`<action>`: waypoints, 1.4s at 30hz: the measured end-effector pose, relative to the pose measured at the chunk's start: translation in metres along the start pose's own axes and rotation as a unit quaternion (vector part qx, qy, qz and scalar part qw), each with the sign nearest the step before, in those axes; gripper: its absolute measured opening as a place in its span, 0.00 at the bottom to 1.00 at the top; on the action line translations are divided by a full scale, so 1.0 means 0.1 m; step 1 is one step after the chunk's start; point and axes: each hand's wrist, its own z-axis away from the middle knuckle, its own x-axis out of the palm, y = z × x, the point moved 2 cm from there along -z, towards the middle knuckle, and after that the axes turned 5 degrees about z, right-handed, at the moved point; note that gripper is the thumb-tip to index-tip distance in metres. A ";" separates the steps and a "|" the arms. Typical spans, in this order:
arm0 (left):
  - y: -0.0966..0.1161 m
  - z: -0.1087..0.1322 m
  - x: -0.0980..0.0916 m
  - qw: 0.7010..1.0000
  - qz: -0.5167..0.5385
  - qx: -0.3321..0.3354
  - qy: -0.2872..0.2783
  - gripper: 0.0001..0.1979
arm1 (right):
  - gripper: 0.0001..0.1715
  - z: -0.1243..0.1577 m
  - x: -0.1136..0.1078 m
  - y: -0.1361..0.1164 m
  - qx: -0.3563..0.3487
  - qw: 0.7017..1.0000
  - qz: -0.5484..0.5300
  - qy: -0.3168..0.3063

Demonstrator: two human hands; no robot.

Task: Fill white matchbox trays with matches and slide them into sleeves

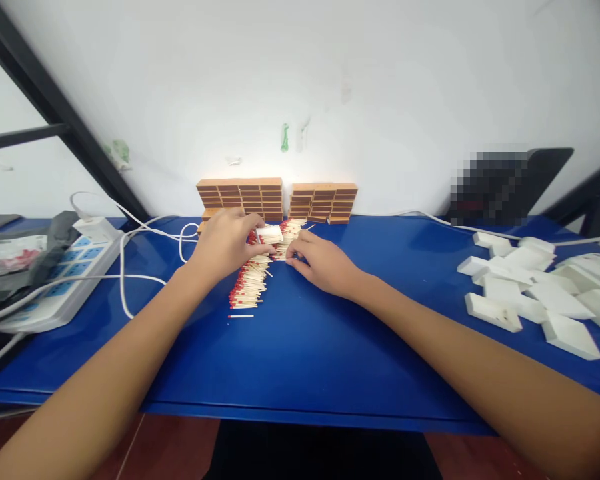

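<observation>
A heap of red-tipped matchsticks [250, 283] lies on the blue table [300, 353] in front of me. My left hand [225, 243] is closed around a small white matchbox tray [271, 234] partly filled with matches. My right hand [320, 262] rests on the table just right of the heap, its fingertips pinched on a few matchsticks beside the tray. One loose match [241, 316] lies apart at the heap's near end.
Two stacks of brown matchboxes [243, 198] [324, 201] stand against the white wall. Several white box sleeves [535, 293] lie scattered at the right. A white power strip [65, 280] with cables sits at the left, beside a black metal frame.
</observation>
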 end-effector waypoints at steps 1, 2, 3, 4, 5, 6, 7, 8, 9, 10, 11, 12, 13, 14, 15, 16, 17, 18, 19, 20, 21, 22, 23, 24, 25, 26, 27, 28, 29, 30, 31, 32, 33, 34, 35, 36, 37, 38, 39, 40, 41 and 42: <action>0.00 0.00 0.00 1.000 0.002 0.002 0.002 0.25 | 0.04 0.00 0.00 0.00 0.002 1.000 0.002 0.000; -0.01 0.00 0.00 1.000 0.004 0.003 0.003 0.25 | 0.04 0.00 0.00 0.00 0.005 1.000 0.006 -0.002; -0.01 0.00 0.00 1.000 0.005 0.004 0.003 0.24 | 0.04 0.00 0.00 -0.01 0.011 1.000 0.010 -0.004; -0.01 0.00 0.00 1.000 0.006 0.004 0.003 0.24 | 0.04 -0.01 0.00 -0.01 0.016 1.000 0.014 -0.007; -0.02 0.01 0.00 1.000 0.007 0.002 0.001 0.24 | 0.04 -0.01 -0.01 -0.01 0.021 1.000 0.018 -0.010; -0.02 0.01 0.00 1.000 0.008 -0.001 0.000 0.24 | 0.05 -0.01 -0.01 -0.01 0.025 0.999 0.022 -0.015; -0.02 0.01 0.00 1.000 0.008 -0.004 -0.002 0.23 | 0.05 -0.01 -0.01 -0.01 0.028 0.999 0.025 -0.021; -0.02 0.01 0.00 1.000 0.007 -0.007 -0.004 0.23 | 0.05 -0.01 -0.02 -0.01 0.030 0.999 0.027 -0.026; -0.02 0.01 0.01 1.000 0.006 -0.009 -0.005 0.23 | 0.05 -0.01 -0.03 -0.01 0.030 0.999 0.029 -0.030; -0.02 0.01 0.01 1.000 0.004 -0.010 -0.006 0.24 | 0.05 -0.01 -0.03 -0.01 0.031 0.999 0.030 -0.031; -0.01 0.00 0.01 1.000 0.003 -0.009 -0.007 0.24 | 0.04 0.00 -0.05 -0.01 0.032 0.999 0.031 -0.030; -0.01 0.00 0.01 1.000 0.002 -0.009 -0.008 0.25 | 0.04 0.01 -0.06 -0.01 0.034 0.999 0.033 -0.028; -0.01 0.00 0.01 1.000 0.003 -0.009 -0.009 0.25 | 0.04 0.01 -0.07 -0.01 0.036 0.998 0.034 -0.027; -0.01 0.00 0.01 1.000 0.003 -0.010 -0.010 0.25 | 0.04 0.02 -0.09 0.00 0.039 0.998 0.037 -0.029; -0.01 0.00 0.01 1.000 0.004 -0.012 -0.010 0.26 | 0.05 0.03 -0.10 0.00 0.042 0.998 0.041 -0.034; -0.01 0.00 0.01 1.000 0.004 -0.014 -0.010 0.25 | 0.05 0.04 -0.11 0.00 0.044 0.997 0.046 -0.040; -0.01 0.00 0.01 1.000 0.005 -0.017 -0.009 0.25 | 0.06 0.05 -0.12 0.00 0.048 0.996 0.052 -0.046; -0.01 0.00 0.01 1.000 0.005 -0.019 -0.008 0.25 | 0.06 0.05 -0.13 0.00 0.051 0.996 0.057 -0.050; -0.01 0.00 0.01 1.000 0.004 -0.020 -0.008 0.25 | 0.07 0.05 -0.13 -0.01 0.052 0.995 0.060 -0.053; -0.01 0.00 0.01 1.000 0.004 -0.018 -0.009 0.25 | 0.07 0.05 -0.12 -0.02 0.053 0.995 0.061 -0.055; -0.01 0.00 0.00 1.000 0.003 -0.015 -0.011 0.26 | 0.07 0.04 -0.10 -0.03 0.053 0.995 0.061 -0.054; 0.00 0.00 0.00 1.000 0.002 -0.009 -0.014 0.26 | 0.07 0.03 -0.08 -0.04 0.051 0.995 0.061 -0.053; 0.00 0.00 0.00 1.000 0.001 -0.003 -0.016 0.26 | 0.07 0.02 -0.07 -0.04 0.050 0.995 0.062 -0.052; 0.00 0.00 -0.01 1.000 0.000 0.004 -0.017 0.26 | 0.07 0.02 -0.05 -0.05 0.049 0.995 0.064 -0.052; 0.00 0.00 -0.01 1.000 0.000 0.009 -0.017 0.26 | 0.07 0.01 -0.04 -0.04 0.050 0.995 0.067 -0.054; 0.00 -0.01 -0.01 1.000 0.001 0.013 -0.016 0.27 | 0.07 0.01 -0.04 -0.04 0.050 0.995 0.068 -0.057; 0.00 -0.01 -0.01 1.000 0.001 0.014 -0.014 0.27 | 0.07 0.01 -0.04 -0.02 0.049 0.995 0.067 -0.059; 0.00 -0.01 0.00 1.000 0.001 0.014 -0.011 0.27 | 0.06 0.01 -0.06 0.00 0.047 0.995 0.062 -0.059; -0.01 -0.01 0.00 1.000 0.002 0.014 -0.009 0.27 | 0.06 0.01 -0.09 0.02 0.043 0.996 0.055 -0.054; 0.00 0.00 0.00 1.000 0.003 0.018 -0.008 0.26 | 0.05 0.01 -0.12 0.04 0.037 0.997 0.049 -0.042; 0.01 0.00 0.01 1.000 0.007 0.024 -0.007 0.26 | 0.05 0.01 -0.16 0.06 0.029 0.998 0.044 -0.023; 0.02 0.00 0.01 0.999 0.012 0.030 -0.007 0.26 | 0.05 0.01 -0.19 0.07 0.021 0.999 0.042 0.001; 0.05 0.01 0.01 0.999 0.019 0.036 -0.007 0.26 | 0.04 0.00 -0.22 0.08 0.013 0.999 0.042 0.027; 0.07 0.01 0.02 0.999 0.028 0.041 -0.009 0.27 | 0.04 0.00 -0.24 0.08 0.007 0.998 0.044 0.050; 0.10 0.02 0.02 0.998 0.038 0.044 -0.011 0.27 | 0.04 0.00 -0.25 0.08 0.002 0.997 0.047 0.068; 0.13 0.02 0.03 0.998 0.050 0.045 -0.014 0.27 | 0.04 0.00 -0.25 0.06 -0.001 0.996 0.052 0.078; 0.16 0.03 0.04 0.997 0.064 0.047 -0.017 0.27 | 0.05 0.00 -0.24 0.05 -0.004 0.995 0.059 0.082; 0.19 0.03 0.05 0.996 0.077 0.049 -0.021 0.27 | 0.05 0.01 -0.23 0.02 -0.008 0.994 0.067 0.083; 0.22 0.03 0.05 0.994 0.089 0.053 -0.024 0.27 | 0.05 0.01 -0.22 0.00 -0.013 0.994 0.074 0.081; 0.24 0.03 0.06 0.993 0.098 0.057 -0.025 0.26 | 0.05 0.02 -0.21 -0.02 -0.017 0.994 0.079 0.080; 0.26 0.03 0.07 0.993 0.104 0.059 -0.024 0.26 | 0.06 0.02 -0.21 -0.03 -0.022 0.993 0.083 0.078; 0.27 0.03 0.07 0.992 0.108 0.062 -0.023 0.26 | 0.06 0.03 -0.20 -0.04 -0.025 0.993 0.085 0.076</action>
